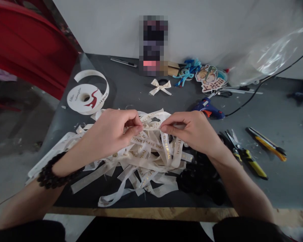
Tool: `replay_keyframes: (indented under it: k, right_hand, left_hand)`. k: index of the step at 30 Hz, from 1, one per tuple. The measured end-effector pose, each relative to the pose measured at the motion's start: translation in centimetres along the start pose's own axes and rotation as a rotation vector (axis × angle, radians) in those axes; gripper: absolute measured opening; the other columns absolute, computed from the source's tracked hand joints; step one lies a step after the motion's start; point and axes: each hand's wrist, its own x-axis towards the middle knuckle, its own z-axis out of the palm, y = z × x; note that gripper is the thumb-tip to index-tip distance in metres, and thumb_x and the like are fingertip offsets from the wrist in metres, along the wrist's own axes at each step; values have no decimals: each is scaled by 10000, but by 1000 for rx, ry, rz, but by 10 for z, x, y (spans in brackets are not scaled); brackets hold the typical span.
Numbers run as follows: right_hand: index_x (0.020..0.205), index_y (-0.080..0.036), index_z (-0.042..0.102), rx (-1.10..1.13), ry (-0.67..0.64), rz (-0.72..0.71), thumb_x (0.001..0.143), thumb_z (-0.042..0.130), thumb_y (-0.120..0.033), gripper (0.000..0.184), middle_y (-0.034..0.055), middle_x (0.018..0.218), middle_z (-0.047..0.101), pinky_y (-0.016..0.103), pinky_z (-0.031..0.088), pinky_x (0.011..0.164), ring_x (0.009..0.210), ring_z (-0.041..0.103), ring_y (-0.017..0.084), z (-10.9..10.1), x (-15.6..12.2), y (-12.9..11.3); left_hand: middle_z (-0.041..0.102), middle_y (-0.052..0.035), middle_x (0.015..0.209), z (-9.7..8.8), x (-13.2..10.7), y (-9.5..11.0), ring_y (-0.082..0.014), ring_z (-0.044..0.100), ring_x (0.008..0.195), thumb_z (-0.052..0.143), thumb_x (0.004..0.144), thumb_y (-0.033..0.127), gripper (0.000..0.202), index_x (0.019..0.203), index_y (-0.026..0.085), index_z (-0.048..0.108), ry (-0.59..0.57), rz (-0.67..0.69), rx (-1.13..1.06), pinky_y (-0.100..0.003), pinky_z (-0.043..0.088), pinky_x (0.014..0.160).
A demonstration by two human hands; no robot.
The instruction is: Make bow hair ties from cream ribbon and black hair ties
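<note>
Between both hands a short cream ribbon (151, 126) is stretched level, its middle looking bunched. My left hand (118, 129) pinches one end between thumb and forefinger, and my right hand (187, 129) pinches the other end the same way. Under them lies a loose heap of cut cream ribbon strips (146, 156) printed with gold letters. Beyond the hands sits a tied ribbon bow (160, 87) with a dark band behind it. A white ribbon spool (84, 98) stands at the left with a length uncurled from it.
Near my right forearm are yellow-handled pliers (252, 163), a yellow utility knife (267, 144) and a pile of black items (202, 178). A blue glue gun (209, 108) with a black cord lies behind. Another cutter (123, 62) rests by the wall; a red chair (27, 43) is at left.
</note>
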Motion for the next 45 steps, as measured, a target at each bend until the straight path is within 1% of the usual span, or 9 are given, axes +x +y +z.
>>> replay_keyframes:
  k: [4, 9, 15, 27, 31, 35, 41, 43, 45]
  right_hand:
    - [889, -275, 847, -142, 23, -42, 952, 768, -321, 111, 0, 931, 838, 336, 489, 808, 852, 747, 201, 2, -1, -3]
    - [901, -290, 860, -176, 25, -34, 935, 791, -319, 82, -13, 937, 841, 328, 476, 763, 832, 752, 193, 2, -2, -5]
    - [867, -303, 860, -180, -14, -16, 928, 772, -265, 114, -24, 899, 848, 336, 477, 734, 806, 769, 199, 2, -6, -14]
    - [863, -269, 862, -73, -176, 72, 900, 780, -466, 217, 9, 788, 814, 324, 482, 668, 696, 697, 173, -35, 2, 14]
    - [869, -258, 866, -50, -233, 88, 902, 768, -507, 270, 1, 732, 781, 313, 430, 600, 635, 624, 147, -38, 3, 21]
    - [864, -257, 867, -60, -223, 88, 900, 769, -528, 291, 2, 732, 779, 309, 412, 588, 632, 617, 143, -39, 3, 23]
    - [865, -264, 878, -81, -202, 93, 891, 799, -500, 250, 2, 697, 768, 318, 402, 582, 609, 603, 150, -42, 1, 21]
    - [876, -270, 882, -80, -212, 91, 887, 809, -483, 225, 0, 695, 767, 322, 399, 574, 606, 597, 152, -43, 0, 20]
    - [879, -274, 884, -88, -208, 92, 883, 815, -465, 203, -1, 701, 770, 323, 402, 570, 607, 599, 152, -43, -1, 19]
  left_hand:
    - [716, 5, 683, 4, 0, 0, -147, 596, 557, 577, 991, 326, 199, 865, 212, 679, -87, -22, 22, -301, 380, 582]
    - [804, 1, 840, 1, 2, -5, -160, 673, 680, 675, 947, 357, 199, 834, 232, 782, -99, -15, 44, -297, 410, 673]
    - [810, 9, 793, -8, 2, -16, -177, 673, 633, 685, 923, 420, 214, 861, 303, 853, -131, -14, 94, -312, 399, 642]
    - [693, 15, 573, -30, 0, -36, -109, 479, 398, 633, 932, 436, 300, 741, 291, 813, -294, -61, 122, -288, 325, 506]
    - [705, 12, 599, -34, 1, -43, -138, 565, 475, 673, 910, 488, 317, 689, 296, 794, -326, -47, 142, -289, 359, 542]
    - [763, 21, 695, -36, 0, -42, -161, 661, 606, 735, 872, 475, 235, 723, 309, 808, -269, -17, 146, -279, 390, 587]
    - [776, 43, 726, -43, -3, -35, -127, 641, 636, 760, 875, 392, 201, 748, 239, 790, -274, -64, 231, -256, 409, 632]
    - [730, 49, 623, -46, -2, -35, -121, 599, 568, 833, 789, 419, 232, 664, 236, 765, -281, -91, 230, -255, 383, 575]
    - [761, 50, 704, -51, -2, -34, -125, 628, 635, 784, 845, 404, 210, 714, 240, 774, -274, -112, 243, -248, 410, 616]
